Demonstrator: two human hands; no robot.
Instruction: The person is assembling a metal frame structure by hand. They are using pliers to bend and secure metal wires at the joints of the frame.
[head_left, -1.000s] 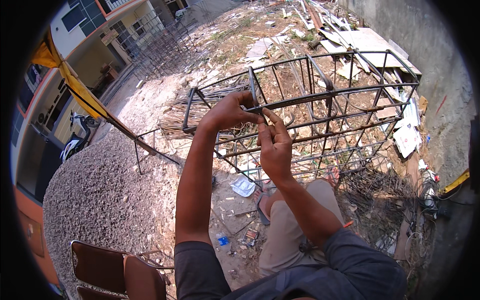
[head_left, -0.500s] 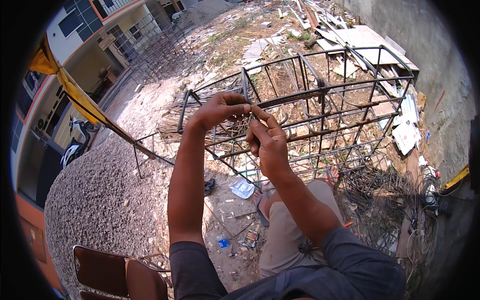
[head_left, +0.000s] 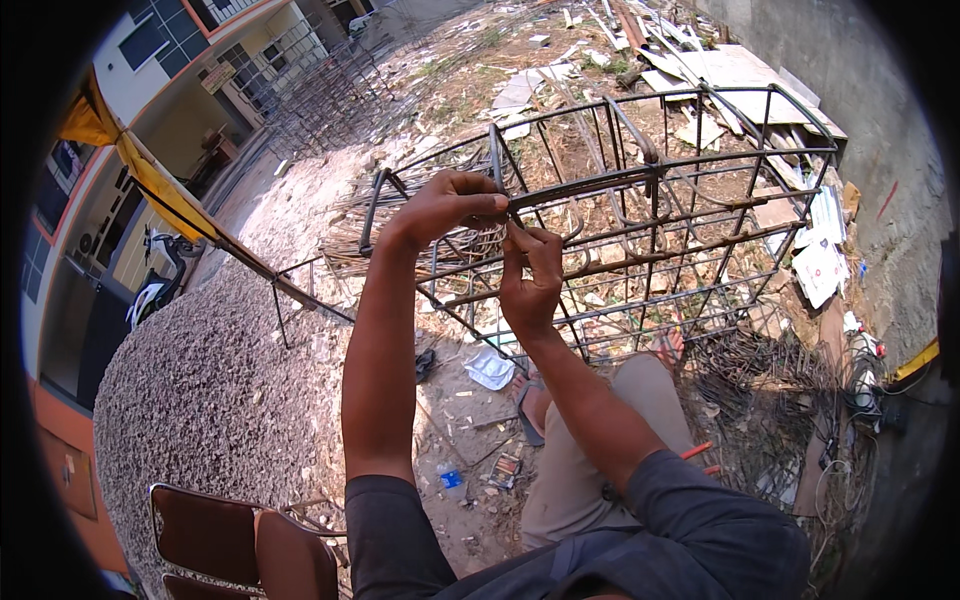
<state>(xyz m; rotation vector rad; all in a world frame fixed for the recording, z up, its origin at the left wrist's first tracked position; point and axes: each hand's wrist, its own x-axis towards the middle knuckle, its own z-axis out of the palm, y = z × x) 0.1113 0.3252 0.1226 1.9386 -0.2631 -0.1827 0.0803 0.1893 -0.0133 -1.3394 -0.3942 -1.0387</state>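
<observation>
A long cage of dark steel reinforcing bars lies across in front of me. At a ring near its left end, both my hands meet on the upper near bar. My left hand bends over from the left, thumb and forefinger pinched at the crossing of bar and ring; what they grip is hidden. Just below it, my right hand is closed, its fingertips pinching what looks like a thin dark wire under the bar.
A gravel heap rises at left, with a brown chair before it. Cut bars lie behind the cage. Tangled wire and a tool's orange handles are at right. Boards lean near the wall.
My right hand has turned more upright, its fingertips drawing up close under the bar. The left hand stays at the crossing. The whole view has shifted slightly.
</observation>
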